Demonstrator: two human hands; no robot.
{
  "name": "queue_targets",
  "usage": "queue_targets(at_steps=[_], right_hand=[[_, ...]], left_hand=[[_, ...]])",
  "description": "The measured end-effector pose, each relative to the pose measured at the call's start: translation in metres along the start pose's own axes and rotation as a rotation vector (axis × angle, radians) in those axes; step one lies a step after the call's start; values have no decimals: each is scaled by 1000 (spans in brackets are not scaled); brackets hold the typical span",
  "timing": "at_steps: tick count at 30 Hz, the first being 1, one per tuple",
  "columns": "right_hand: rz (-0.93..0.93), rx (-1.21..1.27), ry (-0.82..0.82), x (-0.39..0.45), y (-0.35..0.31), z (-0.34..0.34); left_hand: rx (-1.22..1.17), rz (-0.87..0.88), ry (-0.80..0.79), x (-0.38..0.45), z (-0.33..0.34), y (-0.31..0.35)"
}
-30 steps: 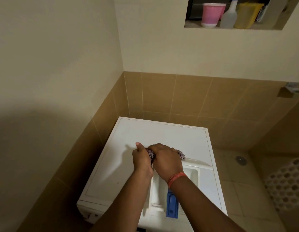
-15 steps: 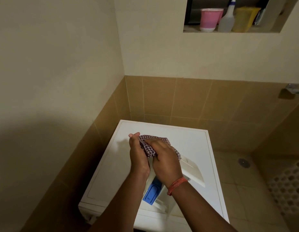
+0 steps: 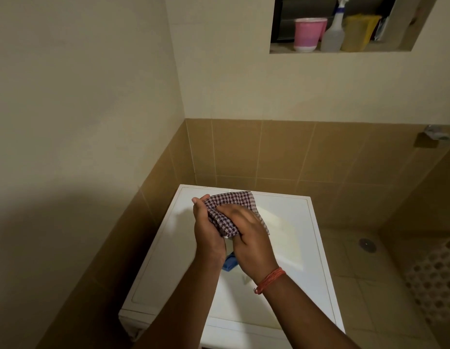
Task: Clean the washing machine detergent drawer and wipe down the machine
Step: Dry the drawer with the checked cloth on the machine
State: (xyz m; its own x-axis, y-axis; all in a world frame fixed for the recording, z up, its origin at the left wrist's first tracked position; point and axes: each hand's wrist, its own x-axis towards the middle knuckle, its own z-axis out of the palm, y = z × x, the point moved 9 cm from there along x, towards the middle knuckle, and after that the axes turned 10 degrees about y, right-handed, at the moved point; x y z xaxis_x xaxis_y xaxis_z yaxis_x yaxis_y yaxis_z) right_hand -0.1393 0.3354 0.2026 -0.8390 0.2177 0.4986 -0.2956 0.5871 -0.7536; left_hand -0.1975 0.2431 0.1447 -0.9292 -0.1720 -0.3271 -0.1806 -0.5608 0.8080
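Cup (image 3: 308,34), bottle (image 3: 333,31) in niche (image 3: 339,51)

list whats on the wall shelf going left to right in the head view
pink cup → clear spray bottle → yellow container; whatever stands further right in the niche is too dim to name.

washing machine (image 3: 289,222) lid bare beside hands (image 3: 234,235), walls close left and behind
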Motion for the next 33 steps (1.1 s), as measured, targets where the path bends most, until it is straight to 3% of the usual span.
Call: queue_targets(at_steps=[5, 11, 14, 17, 21, 24, 33], right_hand=[[150, 277, 48, 1, 5, -5], [467, 711, 197, -8, 22, -8], [482, 720, 202, -9, 20, -3], [357, 454, 179, -10, 13, -10], [110, -196, 3, -17, 26, -21], [147, -473, 10, -17, 48, -44], [80, -474, -336, 0, 5, -11]], left_hand=[[77, -64, -43, 3, 0, 12], [342, -61, 33, 11, -15, 17], [565, 116, 49, 10, -14, 28], [686, 202, -4, 7, -9, 34], [811, 320, 37, 6, -22, 44], [828, 369, 15, 3, -26, 47], [869, 456, -46, -6, -23, 44]])
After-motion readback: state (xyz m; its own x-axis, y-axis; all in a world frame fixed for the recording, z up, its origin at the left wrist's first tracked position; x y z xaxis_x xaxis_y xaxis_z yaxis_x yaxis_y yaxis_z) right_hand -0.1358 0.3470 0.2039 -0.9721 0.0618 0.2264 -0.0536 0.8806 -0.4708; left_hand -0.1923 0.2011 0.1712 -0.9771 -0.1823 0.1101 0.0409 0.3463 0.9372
